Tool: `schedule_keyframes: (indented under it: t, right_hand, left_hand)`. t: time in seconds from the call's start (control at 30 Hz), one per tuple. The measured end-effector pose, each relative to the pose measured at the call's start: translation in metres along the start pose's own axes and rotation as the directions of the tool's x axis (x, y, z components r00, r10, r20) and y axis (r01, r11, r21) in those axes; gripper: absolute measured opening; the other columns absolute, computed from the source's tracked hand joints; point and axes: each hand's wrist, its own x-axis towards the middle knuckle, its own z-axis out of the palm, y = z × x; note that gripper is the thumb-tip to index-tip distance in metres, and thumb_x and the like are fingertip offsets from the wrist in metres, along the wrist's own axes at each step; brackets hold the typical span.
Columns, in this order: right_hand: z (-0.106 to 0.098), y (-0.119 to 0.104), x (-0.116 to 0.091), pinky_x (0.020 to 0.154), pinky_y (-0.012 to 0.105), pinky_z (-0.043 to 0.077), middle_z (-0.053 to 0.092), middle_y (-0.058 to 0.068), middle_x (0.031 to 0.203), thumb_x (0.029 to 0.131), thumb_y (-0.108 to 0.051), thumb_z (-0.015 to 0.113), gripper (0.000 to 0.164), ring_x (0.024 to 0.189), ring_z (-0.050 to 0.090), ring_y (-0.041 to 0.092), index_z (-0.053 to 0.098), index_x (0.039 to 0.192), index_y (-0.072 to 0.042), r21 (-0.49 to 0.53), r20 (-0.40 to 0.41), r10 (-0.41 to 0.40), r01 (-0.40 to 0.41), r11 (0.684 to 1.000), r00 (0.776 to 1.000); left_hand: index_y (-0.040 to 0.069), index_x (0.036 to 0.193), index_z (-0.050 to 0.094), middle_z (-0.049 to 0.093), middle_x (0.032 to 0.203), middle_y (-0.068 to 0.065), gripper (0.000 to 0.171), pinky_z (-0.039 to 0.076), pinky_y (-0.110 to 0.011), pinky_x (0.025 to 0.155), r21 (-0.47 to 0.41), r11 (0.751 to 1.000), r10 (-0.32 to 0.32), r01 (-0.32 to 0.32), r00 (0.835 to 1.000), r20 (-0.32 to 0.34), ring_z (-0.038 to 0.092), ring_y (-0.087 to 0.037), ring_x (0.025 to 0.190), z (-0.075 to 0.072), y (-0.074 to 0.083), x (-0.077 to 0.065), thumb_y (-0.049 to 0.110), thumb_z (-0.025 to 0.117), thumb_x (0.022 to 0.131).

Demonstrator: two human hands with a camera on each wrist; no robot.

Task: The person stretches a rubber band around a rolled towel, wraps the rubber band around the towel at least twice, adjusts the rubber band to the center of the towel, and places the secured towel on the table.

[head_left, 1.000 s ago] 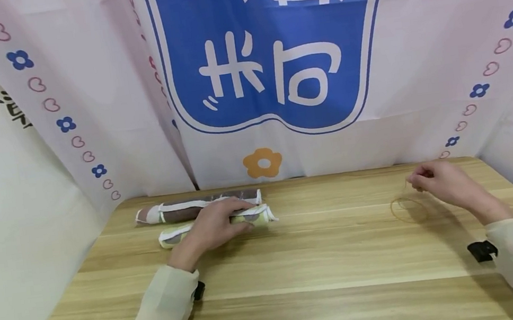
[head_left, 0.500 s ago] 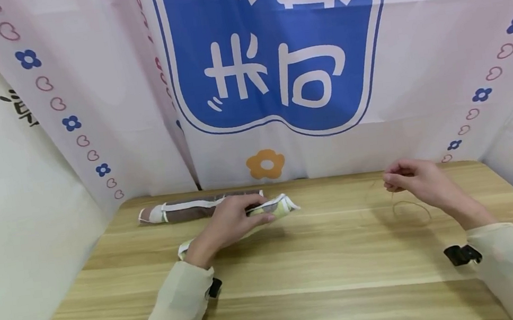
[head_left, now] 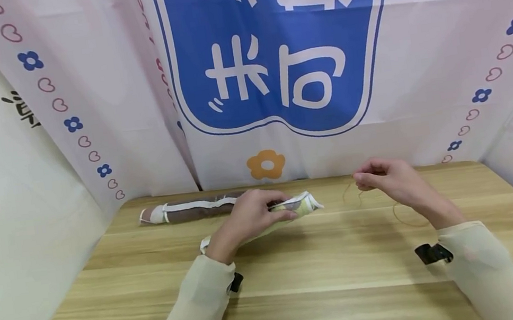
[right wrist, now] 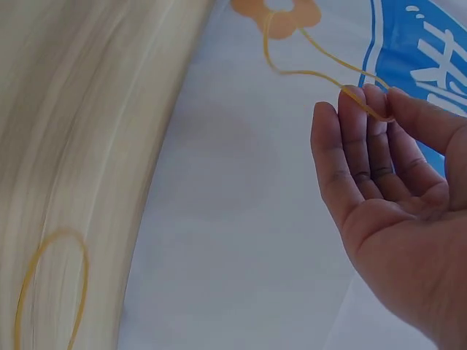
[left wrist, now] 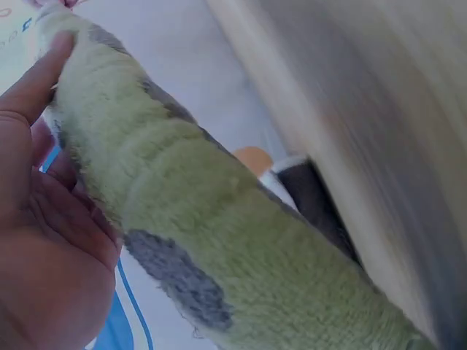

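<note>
My left hand (head_left: 255, 213) grips a rolled fuzzy towel (left wrist: 190, 204), pale green with grey spots and white edging. The roll's right end tilts up off the table in the head view, and its left end sits beside the wrist. To the right, my right hand (head_left: 391, 181) pinches a thin yellow rubber band (right wrist: 306, 73) between thumb and fingertips; the band's loop dangles toward the towel's side. A second yellow rubber band (right wrist: 86, 270) lies on the table beneath the right wrist, partly hidden by the arm in the head view.
Behind the left hand, a brown rolled towel (head_left: 190, 211) with white edging lies along the back of the wooden table (head_left: 331, 300). A printed white cloth (head_left: 420, 81) hangs right behind the table's back edge.
The left hand has lifted the green towel roll's right end and carried it rightward. The right hand has raised one rubber band and moved left with it, leaving the other on the table.
</note>
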Motion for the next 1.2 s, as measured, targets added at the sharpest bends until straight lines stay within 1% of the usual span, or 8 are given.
schedule_keyframes:
  t: [0.1, 0.2, 0.33, 0.43, 0.8, 1.0, 1.07, 1.2]
  right_hand:
    - [0.008, -0.006, 0.004, 0.095, 0.040, 0.058, 0.075, 0.012, 0.111, 0.108, -0.031, 0.066, 0.034, 0.104, 0.073, 0.027, 0.071, 0.122, 0.000, 0.019, 0.009, -0.001, 0.001, 1.000, 1.000]
    - [0.016, -0.010, 0.005, 0.092, 0.036, 0.059, 0.075, 0.011, 0.107, 0.108, -0.029, 0.066, 0.031, 0.102, 0.073, 0.027, 0.072, 0.119, 0.000, 0.046, 0.022, -0.017, 0.016, 0.999, 1.000]
    - [0.024, -0.012, 0.003, 0.086, 0.030, 0.060, 0.074, 0.008, 0.100, 0.107, -0.022, 0.068, 0.024, 0.098, 0.073, 0.028, 0.072, 0.115, 0.001, 0.069, 0.044, -0.042, 0.039, 0.997, 0.998]
    - [0.028, -0.014, 0.000, 0.085, 0.029, 0.060, 0.073, 0.008, 0.100, 0.106, -0.020, 0.069, 0.023, 0.095, 0.073, 0.026, 0.072, 0.114, 0.001, 0.077, 0.049, -0.055, 0.051, 0.996, 0.997]
    - [0.037, -0.024, -0.003, 0.092, 0.033, 0.058, 0.074, 0.012, 0.106, 0.107, -0.021, 0.067, 0.025, 0.100, 0.073, 0.026, 0.069, 0.118, 0.002, 0.171, 0.089, -0.076, 0.060, 0.983, 0.993]
    - [0.041, -0.026, -0.003, 0.093, 0.032, 0.058, 0.073, 0.018, 0.111, 0.108, -0.018, 0.064, 0.024, 0.102, 0.074, 0.025, 0.068, 0.117, 0.004, 0.230, 0.116, -0.119, 0.089, 0.969, 0.986]
    - [0.042, -0.025, -0.002, 0.093, 0.032, 0.059, 0.073, 0.019, 0.111, 0.109, -0.018, 0.064, 0.022, 0.101, 0.074, 0.025, 0.068, 0.116, 0.003, 0.226, 0.113, -0.131, 0.102, 0.969, 0.985]
    - [0.042, -0.024, -0.001, 0.091, 0.034, 0.059, 0.074, 0.014, 0.108, 0.108, -0.022, 0.066, 0.021, 0.100, 0.074, 0.025, 0.071, 0.115, -0.002, 0.176, 0.098, -0.145, 0.126, 0.976, 0.985]
  left_hand:
    - [0.020, 0.111, 0.082, 0.075, 0.093, 0.010, 0.024, 0.050, -0.029, 0.067, 0.015, 1.000, -0.003, 0.003, 1.000, 0.020, 0.059, -0.007, 0.072, 0.005, 0.005, 0.004, 0.033, 0.087, 0.091]
    - [0.019, 0.112, 0.082, 0.076, 0.096, 0.008, 0.023, 0.052, -0.029, 0.069, -0.009, 1.000, 0.008, -0.008, 0.999, 0.042, 0.062, -0.005, 0.075, 0.012, 0.007, 0.006, 0.029, 0.087, 0.092]
    - [0.015, 0.113, 0.081, 0.077, 0.102, 0.005, 0.023, 0.055, -0.026, 0.075, -0.102, 0.994, 0.037, -0.031, 0.998, 0.057, 0.065, -0.004, 0.082, 0.024, 0.006, 0.006, 0.021, 0.088, 0.091]
    - [0.013, 0.112, 0.081, 0.078, 0.104, 0.003, 0.023, 0.056, -0.026, 0.078, -0.154, 0.987, 0.063, -0.055, 0.997, 0.044, 0.068, -0.005, 0.087, 0.029, 0.005, 0.006, 0.018, 0.089, 0.090]
    - [0.015, 0.110, 0.080, 0.076, 0.097, 0.009, 0.026, 0.057, -0.024, 0.083, -0.256, 0.964, 0.079, -0.068, 0.996, 0.034, 0.068, -0.001, 0.087, 0.031, 0.015, 0.013, 0.013, 0.091, 0.087]
    - [0.012, 0.112, 0.079, 0.078, 0.110, 0.002, 0.027, 0.058, -0.024, 0.085, -0.289, 0.955, 0.080, -0.072, 0.997, 0.015, 0.071, -0.006, 0.093, 0.033, 0.015, 0.013, 0.010, 0.090, 0.087]
    - [0.011, 0.113, 0.079, 0.077, 0.117, -0.001, 0.029, 0.058, -0.023, 0.086, -0.301, 0.951, 0.078, -0.070, 0.997, 0.012, 0.071, -0.006, 0.096, 0.034, 0.015, 0.013, 0.009, 0.090, 0.087]
    - [0.009, 0.113, 0.077, 0.077, 0.113, 0.000, 0.028, 0.058, -0.025, 0.086, -0.345, 0.937, 0.069, -0.060, 0.997, 0.014, 0.071, -0.007, 0.095, 0.034, 0.016, 0.015, 0.007, 0.089, 0.087]
